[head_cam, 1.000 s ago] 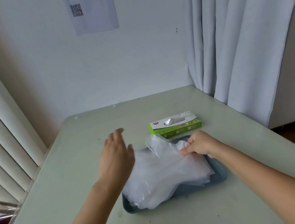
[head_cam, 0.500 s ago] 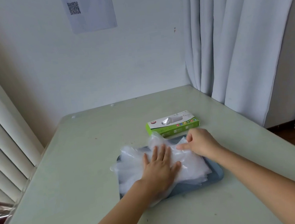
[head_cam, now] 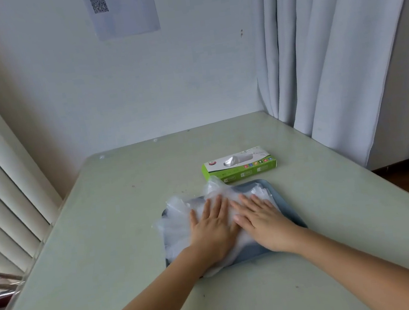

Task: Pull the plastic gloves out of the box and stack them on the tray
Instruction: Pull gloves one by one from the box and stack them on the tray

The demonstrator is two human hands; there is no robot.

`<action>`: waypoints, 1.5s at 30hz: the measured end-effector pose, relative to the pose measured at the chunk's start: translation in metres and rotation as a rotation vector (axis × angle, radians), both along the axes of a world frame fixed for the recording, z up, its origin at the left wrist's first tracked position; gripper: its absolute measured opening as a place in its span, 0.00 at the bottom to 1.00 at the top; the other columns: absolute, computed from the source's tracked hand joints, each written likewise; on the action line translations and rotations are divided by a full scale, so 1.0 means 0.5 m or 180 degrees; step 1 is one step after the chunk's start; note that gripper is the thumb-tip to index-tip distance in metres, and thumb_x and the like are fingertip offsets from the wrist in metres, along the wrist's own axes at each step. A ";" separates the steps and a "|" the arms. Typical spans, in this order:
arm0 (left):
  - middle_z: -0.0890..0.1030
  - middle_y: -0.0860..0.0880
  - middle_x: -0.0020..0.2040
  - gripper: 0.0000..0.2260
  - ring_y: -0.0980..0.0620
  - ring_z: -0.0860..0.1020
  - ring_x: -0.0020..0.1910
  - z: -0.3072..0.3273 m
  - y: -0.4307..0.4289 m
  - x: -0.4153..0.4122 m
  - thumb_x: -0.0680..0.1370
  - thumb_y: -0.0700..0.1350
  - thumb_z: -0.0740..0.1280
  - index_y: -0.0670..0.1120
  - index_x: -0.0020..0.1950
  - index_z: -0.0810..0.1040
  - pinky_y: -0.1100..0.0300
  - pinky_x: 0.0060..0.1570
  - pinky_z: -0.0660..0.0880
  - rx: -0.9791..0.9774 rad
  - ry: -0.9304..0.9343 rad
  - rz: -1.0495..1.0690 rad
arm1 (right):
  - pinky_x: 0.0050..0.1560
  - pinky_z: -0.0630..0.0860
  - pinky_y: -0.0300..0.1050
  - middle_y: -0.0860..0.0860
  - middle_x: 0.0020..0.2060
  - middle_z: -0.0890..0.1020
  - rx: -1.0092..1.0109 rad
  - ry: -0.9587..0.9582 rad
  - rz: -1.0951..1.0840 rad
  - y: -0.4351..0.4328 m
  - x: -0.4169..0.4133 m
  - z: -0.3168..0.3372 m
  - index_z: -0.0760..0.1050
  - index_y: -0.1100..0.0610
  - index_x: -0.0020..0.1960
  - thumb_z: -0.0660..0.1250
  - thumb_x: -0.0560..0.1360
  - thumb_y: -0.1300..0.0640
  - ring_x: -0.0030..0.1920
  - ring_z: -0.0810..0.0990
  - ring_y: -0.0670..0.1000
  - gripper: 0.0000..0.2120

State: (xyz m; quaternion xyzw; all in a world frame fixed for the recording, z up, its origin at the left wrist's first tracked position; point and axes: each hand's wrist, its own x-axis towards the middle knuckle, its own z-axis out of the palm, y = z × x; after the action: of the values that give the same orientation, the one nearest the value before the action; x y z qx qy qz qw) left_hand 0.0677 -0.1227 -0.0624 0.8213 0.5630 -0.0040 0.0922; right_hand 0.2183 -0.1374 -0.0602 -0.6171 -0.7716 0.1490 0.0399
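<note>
Plastic gloves (head_cam: 177, 217) stacked on tray (head_cam: 284, 213) under left grip (head_cam: 212, 228), right grip (head_cam: 266, 224); both flat, fingers straight, pressing stack; box (head_cam: 239, 167) beyond right grip.

The person's left hand (head_cam: 213, 227) and right hand (head_cam: 260, 221) were bare; the left forearm (head_cam: 144, 301) and right forearm (head_cam: 366, 266) were likewise bare, uncovered down to the picture's bottom edge; the fingernails (head_cam: 236, 218) looked short and plain.
</note>
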 end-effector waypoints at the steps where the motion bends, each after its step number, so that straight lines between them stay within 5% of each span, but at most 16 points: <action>1: 0.39 0.53 0.78 0.29 0.52 0.38 0.77 -0.002 -0.003 -0.008 0.81 0.61 0.43 0.50 0.79 0.40 0.42 0.73 0.39 -0.0001 -0.0045 0.0103 | 0.74 0.37 0.48 0.48 0.78 0.40 -0.0035 -0.0113 0.0015 -0.001 0.008 0.000 0.40 0.46 0.78 0.35 0.76 0.33 0.77 0.38 0.52 0.34; 4: 0.38 0.52 0.78 0.32 0.50 0.38 0.77 -0.003 -0.019 -0.035 0.79 0.65 0.44 0.51 0.78 0.39 0.44 0.73 0.37 -0.0052 -0.0042 0.0356 | 0.74 0.37 0.50 0.50 0.77 0.37 -0.0075 -0.0315 0.0029 0.001 0.034 0.004 0.38 0.43 0.77 0.22 0.52 0.21 0.76 0.35 0.55 0.57; 8: 0.36 0.49 0.78 0.35 0.47 0.36 0.77 -0.001 -0.047 -0.068 0.78 0.67 0.45 0.50 0.78 0.36 0.48 0.73 0.37 -0.0215 0.0042 0.0583 | 0.73 0.33 0.54 0.57 0.76 0.37 -0.0141 -0.0732 0.0045 -0.006 0.044 0.018 0.36 0.46 0.77 0.19 0.45 0.20 0.77 0.36 0.56 0.64; 14: 0.41 0.45 0.79 0.38 0.44 0.42 0.77 0.049 -0.060 -0.091 0.78 0.67 0.49 0.46 0.78 0.40 0.52 0.75 0.42 -0.0592 0.0263 0.0505 | 0.74 0.35 0.54 0.60 0.76 0.38 -0.0316 -0.1080 0.0162 -0.013 0.067 0.050 0.36 0.48 0.78 0.27 0.53 0.21 0.77 0.39 0.54 0.58; 16: 0.60 0.45 0.77 0.33 0.47 0.59 0.75 0.086 -0.053 -0.085 0.79 0.64 0.54 0.46 0.78 0.55 0.58 0.71 0.55 -0.0361 0.0039 0.0456 | 0.76 0.45 0.51 0.60 0.77 0.49 -0.0345 -0.1002 0.0233 0.000 0.070 0.067 0.46 0.51 0.78 0.40 0.66 0.23 0.77 0.49 0.55 0.49; 18: 0.75 0.50 0.67 0.24 0.51 0.73 0.64 0.129 -0.034 -0.083 0.78 0.61 0.60 0.50 0.71 0.69 0.62 0.61 0.67 0.0082 -0.0437 0.0401 | 0.66 0.65 0.48 0.54 0.70 0.69 -0.0062 -0.0606 0.0178 0.034 0.080 0.090 0.63 0.52 0.72 0.53 0.74 0.29 0.69 0.68 0.55 0.36; 21: 0.81 0.53 0.58 0.15 0.55 0.78 0.56 0.180 0.020 -0.079 0.77 0.53 0.66 0.49 0.61 0.78 0.63 0.57 0.72 0.0437 -0.1162 0.0373 | 0.51 0.73 0.45 0.47 0.54 0.79 0.0542 0.0164 -0.0239 0.114 0.095 0.126 0.76 0.53 0.59 0.63 0.76 0.42 0.56 0.78 0.52 0.18; 23: 0.82 0.52 0.56 0.12 0.55 0.79 0.55 0.199 0.071 -0.069 0.77 0.49 0.67 0.47 0.59 0.79 0.64 0.56 0.72 0.0490 -0.1456 0.0386 | 0.44 0.75 0.44 0.49 0.44 0.82 0.0894 0.0399 -0.0613 0.184 0.104 0.137 0.80 0.55 0.46 0.67 0.75 0.52 0.47 0.79 0.54 0.07; 26: 0.81 0.50 0.57 0.13 0.54 0.78 0.57 0.199 0.147 -0.044 0.77 0.46 0.69 0.46 0.60 0.79 0.66 0.56 0.70 0.0454 -0.1684 0.0413 | 0.28 0.63 0.42 0.51 0.26 0.70 0.0782 0.0501 -0.1139 0.259 0.097 0.139 0.68 0.57 0.29 0.70 0.71 0.53 0.33 0.70 0.56 0.17; 28: 0.80 0.50 0.60 0.16 0.53 0.76 0.60 0.181 0.196 -0.023 0.76 0.46 0.70 0.46 0.62 0.77 0.65 0.57 0.68 0.0364 -0.1609 0.0410 | 0.29 0.63 0.42 0.50 0.28 0.71 0.0584 0.0562 -0.1383 0.287 0.080 0.132 0.68 0.57 0.32 0.74 0.67 0.39 0.32 0.71 0.55 0.24; 30: 0.76 0.50 0.65 0.21 0.51 0.73 0.64 0.164 0.233 0.000 0.75 0.48 0.71 0.48 0.67 0.74 0.64 0.60 0.66 0.0237 -0.1418 0.0368 | 0.37 0.68 0.43 0.52 0.41 0.79 0.0427 0.0514 -0.1485 0.305 0.061 0.119 0.75 0.60 0.44 0.72 0.65 0.33 0.43 0.78 0.55 0.30; 34: 0.64 0.48 0.75 0.30 0.49 0.62 0.73 0.126 0.277 0.038 0.77 0.53 0.67 0.49 0.76 0.61 0.59 0.69 0.58 -0.0223 -0.1046 0.0141 | 0.43 0.70 0.42 0.55 0.53 0.81 0.0405 0.0785 -0.1830 0.327 0.033 0.096 0.75 0.60 0.53 0.74 0.65 0.38 0.54 0.79 0.57 0.29; 40: 0.64 0.47 0.75 0.28 0.47 0.65 0.71 0.085 0.311 0.046 0.78 0.55 0.64 0.47 0.75 0.62 0.57 0.68 0.62 -0.0165 -0.1054 0.0248 | 0.34 0.69 0.40 0.52 0.39 0.76 0.0182 0.1129 -0.1871 0.355 0.027 0.090 0.72 0.59 0.43 0.78 0.63 0.46 0.42 0.78 0.55 0.22; 45: 0.63 0.46 0.74 0.33 0.46 0.65 0.70 0.086 0.325 0.044 0.76 0.58 0.66 0.47 0.76 0.60 0.57 0.67 0.62 -0.0270 -0.0892 0.0126 | 0.25 0.64 0.38 0.52 0.29 0.75 0.0390 0.1242 -0.1733 0.373 0.064 0.083 0.75 0.63 0.38 0.69 0.74 0.57 0.27 0.73 0.49 0.10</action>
State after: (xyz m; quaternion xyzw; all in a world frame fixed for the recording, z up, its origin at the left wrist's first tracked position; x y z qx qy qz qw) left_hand 0.0895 0.0399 -0.0191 0.7979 0.5600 0.0887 0.2045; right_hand 0.2503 0.0491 -0.0187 -0.7568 -0.5638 0.2014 0.2622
